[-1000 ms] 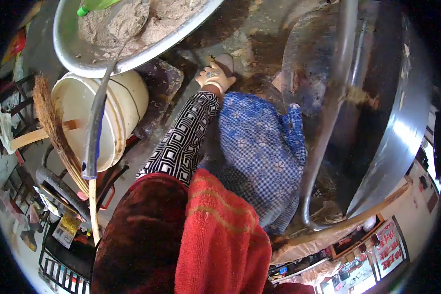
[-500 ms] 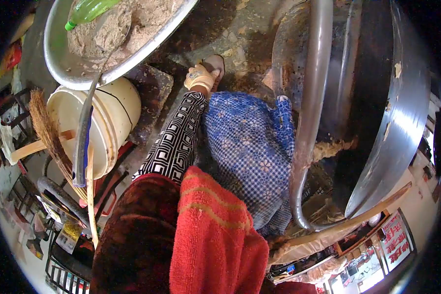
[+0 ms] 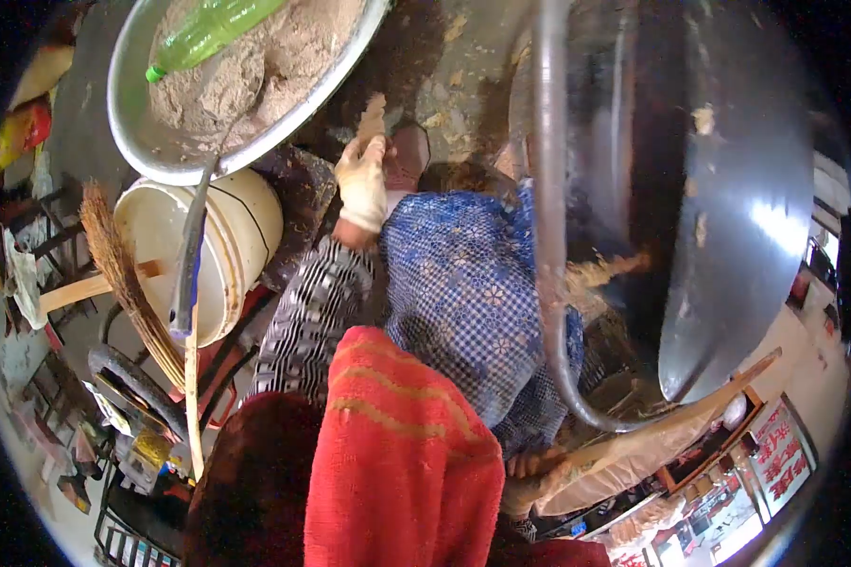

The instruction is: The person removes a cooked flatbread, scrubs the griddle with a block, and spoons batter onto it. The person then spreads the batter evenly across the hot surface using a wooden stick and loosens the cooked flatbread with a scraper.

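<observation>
My left hand [image 3: 361, 184], in a pale glove, reaches down beside a shoe [image 3: 408, 156]. Its fingers are closed on a tan, paste-like clump [image 3: 373, 115] that sticks out past the fingertips. At the bottom, my right hand [image 3: 536, 463] is partly in view, fingers curled around the near end of a long wooden pole [image 3: 671, 427]. The pole runs along the lower edge of a large tilted metal pan [image 3: 742, 283]. Tan residue clings to the pan, and its thick curved rim [image 3: 550, 189] stands upright beside the blue checked apron [image 3: 468, 293].
At upper left, a metal basin [image 3: 255, 142] holds grey-brown paste, a green plastic bottle [image 3: 213, 33] and a long-handled ladle [image 3: 191, 265]. Below stands a white bucket [image 3: 255, 213] near a straw broom [image 3: 128, 274]. A red towel [image 3: 407, 454] hangs in front of me.
My left hand has turned and lifted slightly from beside the shoe, and the tan clump now shows at its fingertips. The pan and its rim appear farther left as the view shifts.
</observation>
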{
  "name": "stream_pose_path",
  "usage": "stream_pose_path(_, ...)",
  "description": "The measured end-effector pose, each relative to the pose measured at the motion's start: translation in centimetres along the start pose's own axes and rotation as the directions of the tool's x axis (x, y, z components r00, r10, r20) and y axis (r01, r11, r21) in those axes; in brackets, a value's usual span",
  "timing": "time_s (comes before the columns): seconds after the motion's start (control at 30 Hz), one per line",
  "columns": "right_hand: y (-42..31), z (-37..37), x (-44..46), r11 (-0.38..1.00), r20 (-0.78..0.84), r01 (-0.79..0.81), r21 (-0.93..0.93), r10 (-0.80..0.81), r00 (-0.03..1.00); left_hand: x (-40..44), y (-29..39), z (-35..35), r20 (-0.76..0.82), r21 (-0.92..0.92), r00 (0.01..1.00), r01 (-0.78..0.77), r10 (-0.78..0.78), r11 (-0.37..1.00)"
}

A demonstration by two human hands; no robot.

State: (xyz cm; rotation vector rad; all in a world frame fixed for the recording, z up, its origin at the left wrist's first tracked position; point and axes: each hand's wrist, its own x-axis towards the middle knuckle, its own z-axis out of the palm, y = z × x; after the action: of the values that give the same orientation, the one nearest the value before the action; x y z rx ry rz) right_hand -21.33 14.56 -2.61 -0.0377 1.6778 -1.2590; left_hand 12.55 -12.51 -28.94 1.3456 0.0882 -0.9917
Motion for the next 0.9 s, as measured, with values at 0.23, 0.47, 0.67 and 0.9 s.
stream_pose_path(0.23,0.5,0.6,-0.1,0.993,0.052,0.110,0.032,-0.112,0.992,-17.4,15.8,4.4,0.585,0.188,0.729,-0.548,0.355,0.815)
stream_pose_path(0.47,1.0,0.1,0.7,0.982,0.040,0.138,0.130,-0.144,0.989,-29.5,25.4,11.1,0.785,-0.583,-0.539,-0.477,0.305,0.657)
stream_pose_path(0.67,0.5,-0.1,-0.1,0.963,-0.029,0.265,-0.040,-0.267,0.963,-37.7,23.8,12.6,0.662,-0.612,-0.549,-0.005,0.509,0.791)
stream_pose_path(0.9,-0.1,-0.8,-0.5,0.916,-0.072,0.395,-0.070,-0.399,0.914,-45.4,18.9,11.9,0.689,-0.692,-0.452,-0.178,0.567,0.700)
